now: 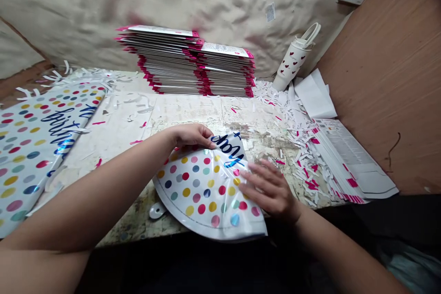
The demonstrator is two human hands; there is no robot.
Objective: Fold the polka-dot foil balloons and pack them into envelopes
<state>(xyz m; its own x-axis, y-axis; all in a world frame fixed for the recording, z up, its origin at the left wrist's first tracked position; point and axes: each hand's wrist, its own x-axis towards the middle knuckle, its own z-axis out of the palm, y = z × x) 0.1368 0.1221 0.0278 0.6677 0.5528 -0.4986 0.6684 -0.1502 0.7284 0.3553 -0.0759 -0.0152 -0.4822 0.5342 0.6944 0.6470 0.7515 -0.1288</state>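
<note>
A folded foil balloon (203,188), white with coloured dots and dark blue lettering, lies at the table's front edge, its curved rim toward me. At its upper fold, my left hand (195,137) pinches the foil between thumb and fingers. My right hand (270,188) lies over the balloon's right side, fingers stretched out and slightly blurred by motion. Beneath the curved rim on the left pokes out a small white rounded tab (157,210) with a hole; what it belongs to is hidden. More flat foil balloons (31,147) with the same dots and lettering lie at the far left.
Stacked flat packs (196,66) with pink edges stand at the back. A white tumbler (292,62) with hearts leans at the back right. Shredded paper (289,110) litters the table. Printed sleeves (358,161) lie at the right, beside the brown side panel (389,55).
</note>
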